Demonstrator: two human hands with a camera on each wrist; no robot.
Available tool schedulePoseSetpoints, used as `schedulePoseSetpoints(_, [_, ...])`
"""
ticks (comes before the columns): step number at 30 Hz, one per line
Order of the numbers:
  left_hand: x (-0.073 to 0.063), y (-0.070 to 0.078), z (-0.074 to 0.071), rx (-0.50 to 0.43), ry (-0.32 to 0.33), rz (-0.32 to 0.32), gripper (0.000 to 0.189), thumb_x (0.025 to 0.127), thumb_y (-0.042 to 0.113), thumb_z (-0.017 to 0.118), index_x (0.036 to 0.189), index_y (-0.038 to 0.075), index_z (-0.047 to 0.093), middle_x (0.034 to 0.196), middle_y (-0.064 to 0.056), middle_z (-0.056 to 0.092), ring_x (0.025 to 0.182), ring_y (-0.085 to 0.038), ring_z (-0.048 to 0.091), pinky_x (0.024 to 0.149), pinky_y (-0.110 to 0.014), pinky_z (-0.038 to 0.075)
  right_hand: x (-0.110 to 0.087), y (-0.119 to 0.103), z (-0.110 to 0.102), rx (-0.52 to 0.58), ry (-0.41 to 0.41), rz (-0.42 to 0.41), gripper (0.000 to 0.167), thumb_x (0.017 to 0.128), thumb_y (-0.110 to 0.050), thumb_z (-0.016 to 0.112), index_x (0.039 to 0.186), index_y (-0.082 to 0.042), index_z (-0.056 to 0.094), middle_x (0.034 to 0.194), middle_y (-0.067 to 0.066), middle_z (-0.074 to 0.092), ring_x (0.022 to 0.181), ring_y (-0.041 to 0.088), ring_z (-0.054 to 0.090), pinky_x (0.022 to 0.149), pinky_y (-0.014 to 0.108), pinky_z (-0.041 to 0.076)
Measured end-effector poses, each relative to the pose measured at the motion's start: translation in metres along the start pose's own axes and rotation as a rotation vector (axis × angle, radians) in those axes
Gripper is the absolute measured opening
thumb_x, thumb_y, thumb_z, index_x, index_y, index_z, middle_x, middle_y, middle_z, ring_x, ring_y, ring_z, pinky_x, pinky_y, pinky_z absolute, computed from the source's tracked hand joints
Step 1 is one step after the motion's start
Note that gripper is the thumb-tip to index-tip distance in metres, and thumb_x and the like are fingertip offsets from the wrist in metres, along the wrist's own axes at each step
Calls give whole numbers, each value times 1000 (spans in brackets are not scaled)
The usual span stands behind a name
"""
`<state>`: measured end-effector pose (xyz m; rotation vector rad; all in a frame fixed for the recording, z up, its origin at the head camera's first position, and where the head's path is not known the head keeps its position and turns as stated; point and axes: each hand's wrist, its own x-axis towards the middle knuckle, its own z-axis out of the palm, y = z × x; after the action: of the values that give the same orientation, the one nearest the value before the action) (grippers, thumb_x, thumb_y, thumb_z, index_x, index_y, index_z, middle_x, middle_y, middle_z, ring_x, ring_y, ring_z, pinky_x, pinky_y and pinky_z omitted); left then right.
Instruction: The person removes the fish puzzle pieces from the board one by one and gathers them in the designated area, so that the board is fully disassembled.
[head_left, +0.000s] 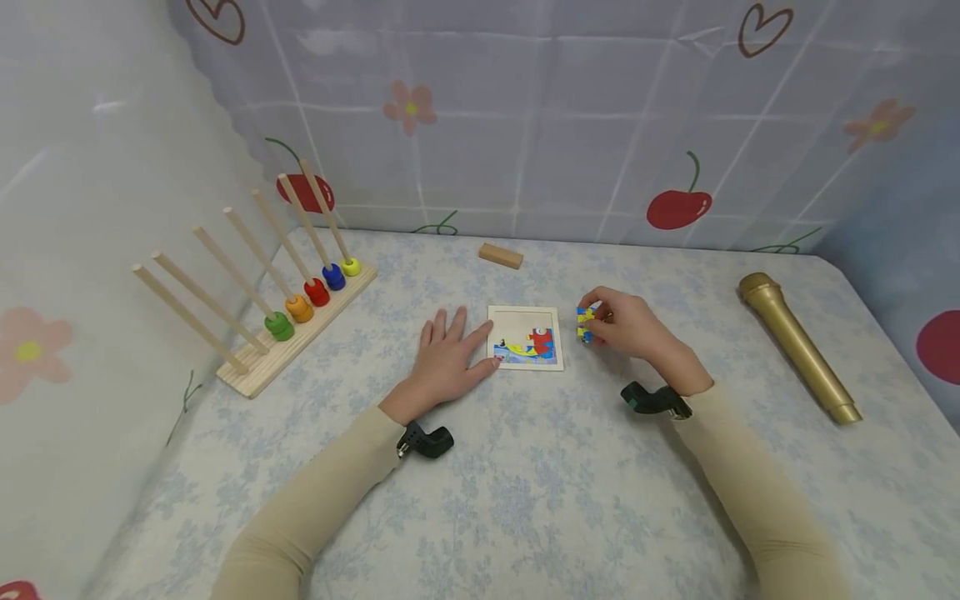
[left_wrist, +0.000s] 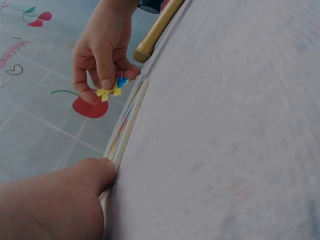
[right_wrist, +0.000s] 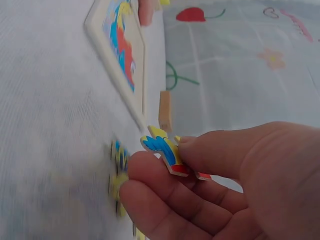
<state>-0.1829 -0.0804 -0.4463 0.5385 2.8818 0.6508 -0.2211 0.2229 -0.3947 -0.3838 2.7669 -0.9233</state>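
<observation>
R wrist cam, puzzle pc [right_wrist: 167, 151], axis diag, red end low-R

You get a bright head view, soft shadows, faint glare on the curtain [head_left: 555, 125], and dimmer, softer wrist views.

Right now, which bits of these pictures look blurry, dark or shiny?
Head view: fairly clear, with pale glints on the left-hand curtain and a soft shadow beside the right sleeve; left wrist view: greyer, the tablecloth pattern washed out; right wrist view: loose puzzle pieces blurry, the piece in the right hand clearer.
</observation>
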Motion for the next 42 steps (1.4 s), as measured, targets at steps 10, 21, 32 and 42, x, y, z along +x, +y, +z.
schedulePoseSetpoints(10, [-1, 0, 0, -3, 10, 7, 67, 100, 53, 54, 159, 23, 39, 170, -22, 14, 157, -51, 0, 124, -66, 6, -14, 28, -17, -20, 21, 70, 32, 96, -9, 69, 123, 3, 58, 90, 17, 68, 65, 15, 67, 64, 26, 55])
schedulePoseSetpoints(21, [-1, 1, -1, -8, 17, 9, 67, 100, 53, 54, 159, 23, 40, 170, -23, 14, 157, -51, 1, 124, -66, 6, -13, 40, -17, 118, 11, 179, 30, 95, -9, 68, 119, 7, 58, 97, 21, 72, 64, 12, 68, 60, 24, 58])
schedulePoseSetpoints(32, [0, -2, 2, 4, 18, 12, 67, 100, 54, 54, 159, 24, 39, 170, -22, 14, 157, -51, 1, 124, -66, 6, -13, 43, -11, 96, 51, 226, 26, 96, -15, 69, 110, 6, 62, 90, 16, 72, 63, 12, 64, 58, 23, 55])
schedulePoseSetpoints(42, [-1, -1, 1, -1, 13, 9, 68, 100, 55, 53, 160, 25, 38, 171, -22, 13, 157, -50, -1, 124, -65, 5, -14, 42, -8, 7, 71, 228, 26, 97, -18, 69, 109, 5, 63, 89, 15, 70, 63, 14, 61, 58, 25, 51])
